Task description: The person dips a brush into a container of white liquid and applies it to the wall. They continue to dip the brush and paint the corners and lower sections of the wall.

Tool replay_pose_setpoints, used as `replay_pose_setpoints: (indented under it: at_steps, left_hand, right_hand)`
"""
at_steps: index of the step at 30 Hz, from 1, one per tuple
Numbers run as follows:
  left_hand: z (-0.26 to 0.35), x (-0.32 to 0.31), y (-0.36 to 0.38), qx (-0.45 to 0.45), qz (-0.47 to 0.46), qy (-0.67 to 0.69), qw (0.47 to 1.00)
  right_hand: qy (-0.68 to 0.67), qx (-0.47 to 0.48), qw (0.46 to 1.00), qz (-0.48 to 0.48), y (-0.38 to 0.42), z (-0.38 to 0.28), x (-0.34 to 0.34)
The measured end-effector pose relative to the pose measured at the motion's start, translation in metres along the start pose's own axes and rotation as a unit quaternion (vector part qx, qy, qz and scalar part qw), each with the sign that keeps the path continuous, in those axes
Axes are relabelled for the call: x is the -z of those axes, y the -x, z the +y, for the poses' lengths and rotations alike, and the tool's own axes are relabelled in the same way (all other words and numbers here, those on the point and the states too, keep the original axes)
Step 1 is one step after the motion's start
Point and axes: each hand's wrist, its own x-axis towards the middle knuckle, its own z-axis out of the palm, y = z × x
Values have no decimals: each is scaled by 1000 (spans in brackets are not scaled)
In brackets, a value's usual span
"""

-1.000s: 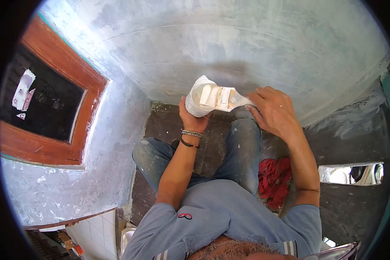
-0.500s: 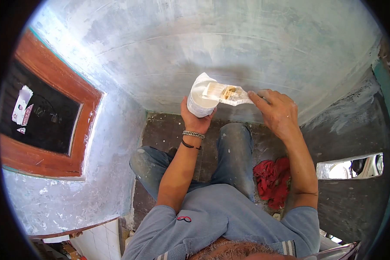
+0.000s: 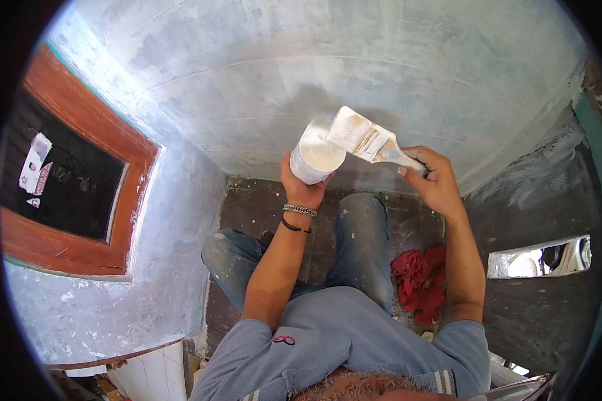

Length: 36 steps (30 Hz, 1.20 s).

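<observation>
My left hand [image 3: 302, 188] grips a white paint container [image 3: 316, 159] from below, held up in front of the pale plastered wall [image 3: 314, 67]. White paint fills it. My right hand [image 3: 432, 179] holds a wide paintbrush [image 3: 370, 142] by its handle. The brush's paint-coated bristles sit just above the container's rim, tilted up and to the left. A metal bracelet and a dark band circle my left wrist.
A wooden-framed window [image 3: 73, 167] with a dark pane sits on the left wall. A red rag [image 3: 421, 277] lies on the dark tiled floor [image 3: 261, 200] by my right leg. A bright slot opening [image 3: 538, 257] is in the dark wall on the right.
The brush has come up out of the container; its bristles were lying across the paint and now rise clear above the rim. My right hand has moved up and back.
</observation>
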Motion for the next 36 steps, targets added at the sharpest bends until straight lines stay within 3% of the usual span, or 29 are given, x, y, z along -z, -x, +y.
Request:
replay_pose_setpoints:
  at_steps: [4,7,10,18,20,22,24,26,28,29,31,33,35,36]
  left_hand:
    - [-1,-4,2,-2,-14,13,1000]
    - [1,-14,6,-19,-9,71,997]
    - [3,-4,3,-22,5,52,998]
    - [-10,6,-4,-29,7,-6,1000]
    - [-2,4,1,-50,60,-17,997]
    - [24,28,2,-75,-7,-3,997]
    - [59,55,5,-113,-29,4,993]
    - [93,72,21,-135,-115,9,984]
    - [137,103,33,-167,-123,-28,978]
    - [144,100,43,-284,-12,-262,922]
    - [164,105,62,-386,107,-466,789]
    - [193,123,82,-416,108,-327,842]
    - [224,149,105,-386,51,-115,914]
    - [232,164,112,-371,47,-89,923]
  right_hand:
    - [-93,-77,991,-58,3,16,-7]
    - [34,-92,990,-103,6,23,2]
    - [35,-50,994,-91,12,34,12]
    - [-182,-144,970,74,54,72,19]
    - [-188,-183,955,141,90,107,29]
    - [-160,-207,942,212,120,154,31]
    - [-187,-267,900,290,155,206,22]
    - [-223,-315,846,367,186,255,3]
    - [-262,-400,795,374,215,305,-19]
    - [-281,-442,765,374,225,326,-30]
    - [-256,-475,754,376,233,361,-47]
    - [-225,-505,740,382,232,388,-53]
    - [-114,-478,769,410,232,431,-57]
    - [-57,-462,779,420,230,452,-59]
